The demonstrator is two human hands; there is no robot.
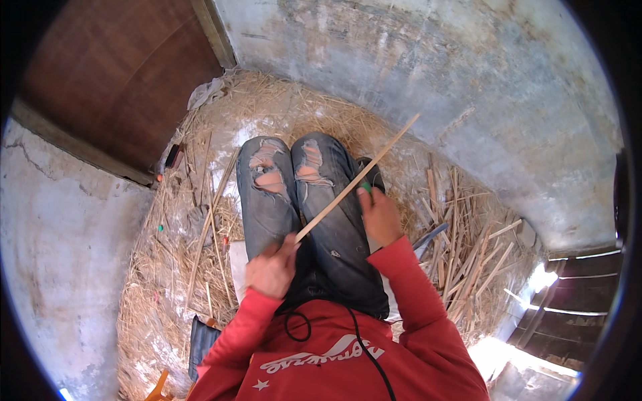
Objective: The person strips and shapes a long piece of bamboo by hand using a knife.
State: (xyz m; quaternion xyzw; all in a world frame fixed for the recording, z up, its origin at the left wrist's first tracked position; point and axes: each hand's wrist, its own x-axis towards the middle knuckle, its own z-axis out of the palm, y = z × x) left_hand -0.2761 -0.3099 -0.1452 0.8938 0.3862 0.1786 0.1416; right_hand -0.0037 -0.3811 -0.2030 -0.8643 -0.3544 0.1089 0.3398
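A thin, pale wooden strip (pixel 361 175) slants over my lap, its far tip past my right knee and close to the wall. My left hand (pixel 273 269) is closed round its near end, above my left thigh. Beside the strip's middle, over my right thigh, my right hand (pixel 381 217) is closed on a tool with a green handle (pixel 365 188). Only a bit of green shows at the fingers; the tool's working end cannot be made out. Both legs are in torn grey jeans (pixel 267 214), knees together beneath the strip.
Straw (pixel 261 93) covers the floor. A heap of split wooden sticks (pixel 468 247) lies to my right, longer sticks (pixel 204 234) to my left. A stained wall (pixel 428 60) stands ahead, a brown door panel (pixel 120 73) at far left. A dark red object (pixel 174 156) lies near the door.
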